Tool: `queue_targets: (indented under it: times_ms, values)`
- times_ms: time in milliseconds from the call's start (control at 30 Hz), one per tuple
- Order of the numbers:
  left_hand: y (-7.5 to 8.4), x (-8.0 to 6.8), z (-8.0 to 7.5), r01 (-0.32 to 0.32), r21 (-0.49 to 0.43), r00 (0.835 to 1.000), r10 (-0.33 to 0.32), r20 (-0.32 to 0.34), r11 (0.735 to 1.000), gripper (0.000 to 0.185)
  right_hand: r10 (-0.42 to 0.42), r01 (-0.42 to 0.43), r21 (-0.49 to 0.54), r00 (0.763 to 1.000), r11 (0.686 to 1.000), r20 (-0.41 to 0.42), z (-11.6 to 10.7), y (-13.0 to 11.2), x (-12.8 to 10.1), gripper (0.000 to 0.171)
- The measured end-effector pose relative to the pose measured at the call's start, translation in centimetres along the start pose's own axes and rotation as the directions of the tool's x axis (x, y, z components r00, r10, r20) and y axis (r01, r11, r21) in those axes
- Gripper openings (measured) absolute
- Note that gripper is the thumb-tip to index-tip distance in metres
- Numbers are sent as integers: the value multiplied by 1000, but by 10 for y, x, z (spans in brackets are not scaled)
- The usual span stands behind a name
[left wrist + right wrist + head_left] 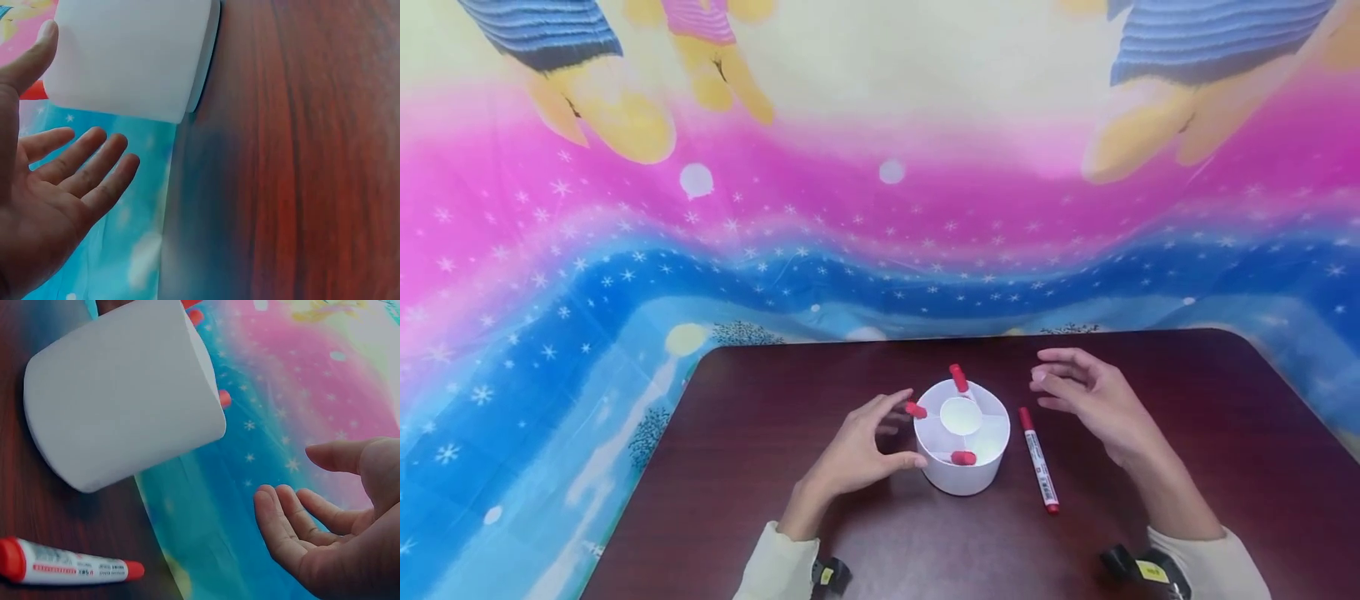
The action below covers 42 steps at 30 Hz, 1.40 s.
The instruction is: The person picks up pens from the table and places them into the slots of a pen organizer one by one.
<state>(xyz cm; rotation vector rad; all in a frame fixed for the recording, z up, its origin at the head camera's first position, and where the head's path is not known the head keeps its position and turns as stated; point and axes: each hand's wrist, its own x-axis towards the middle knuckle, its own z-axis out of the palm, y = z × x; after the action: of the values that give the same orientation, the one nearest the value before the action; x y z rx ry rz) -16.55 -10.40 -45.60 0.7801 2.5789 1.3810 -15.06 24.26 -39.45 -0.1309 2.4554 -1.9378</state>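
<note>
A round white organizer with compartments around a central cup stands upright on the table. Three red-capped markers lean inside it; their caps, such as the marker cap at the back, stick up over the rim. Beside the organizer's left wall is my left hand, fingers and thumb spread and holding nothing. My right hand hovers to the right, fingers loosely bent, also holding nothing. Between that hand and the organizer, a red-and-white marker lies on the table. In the right wrist view, the organizer's wall hides its inside.
The dark brown wooden table reaches back to a colourful cloth backdrop with snowflakes. Black straps with yellow labels sit at both wrists, by the light sleeves.
</note>
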Motion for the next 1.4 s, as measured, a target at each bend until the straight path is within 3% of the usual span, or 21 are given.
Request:
queue_targets:
  times_ms: [300,467,800,1400]
  values:
    - [5,2,13,-25,29,1000,25,6,999,91,20,-19,-39,1000,999,23,-11,15,-9,54]
    - [5,2,12,-24,18,1000,24,2,1000,91,28,-27,-34,999,999,24,-15,25,-13,53]
    - [4,2,13,-13,39,1000,13,1,999,91,136,-134,-54,990,990,37,-14,46,-19,58]
    - [4,2,13,0,13,1000,0,2,1000,90,206,-202,-83,977,976,47,-7,71,-18,62]
